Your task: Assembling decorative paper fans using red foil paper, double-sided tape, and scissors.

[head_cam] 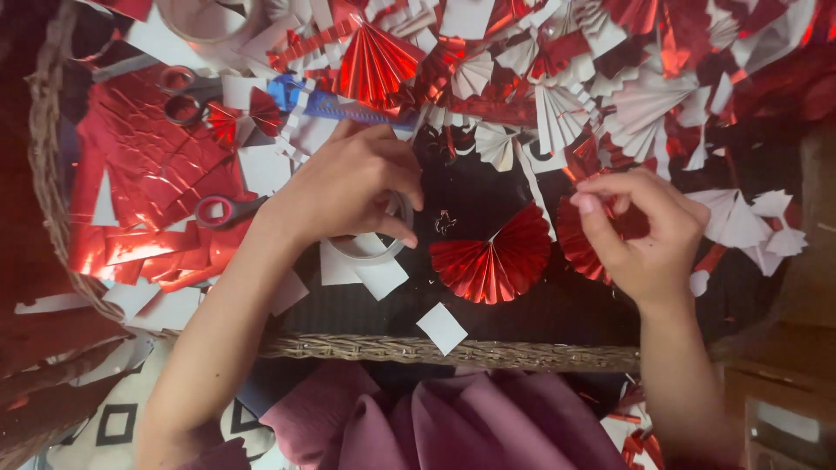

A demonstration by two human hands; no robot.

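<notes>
Looking down, largest first:

Basket: a wide woven basket (453, 352) carries everything, its dark base showing between the hands and its rim running along the near edge.

Foil sheets: crumpled red foil sheets (152, 165) fill the left side of the basket, with white paper offcuts over and around them.

Fan pile: finished red and white pleated fans (557, 104) are heaped along the far side.

Left hand: the left hand (348, 187) rests on a tape roll (370, 245), fingers curled over its rim; its grip is clenched on the roll, thumb and forefinger pinched near the edge.

Right hand: the right hand (649, 235) is clenched on a red foil fan (582, 239), pinching its folded centre just off the basket base.

Loose fan: a second red heart-shaped fan (492, 261) lies flat between the two hands, touching neither.

Scissors: one pair with red handles (225, 211) lies just left of the left wrist, another pair (181, 96) farther back.

Paper square: a small white paper square (441, 328) sits near the rim.

Risk: the pinched pleats could spring open if the right-hand grip slackens, since nothing visible binds them. Tape pulled one-handed may curl and stick to itself or to the foil, tearing the thin surface. The nearer scissors sit close to the left forearm and could be knocked.
</notes>
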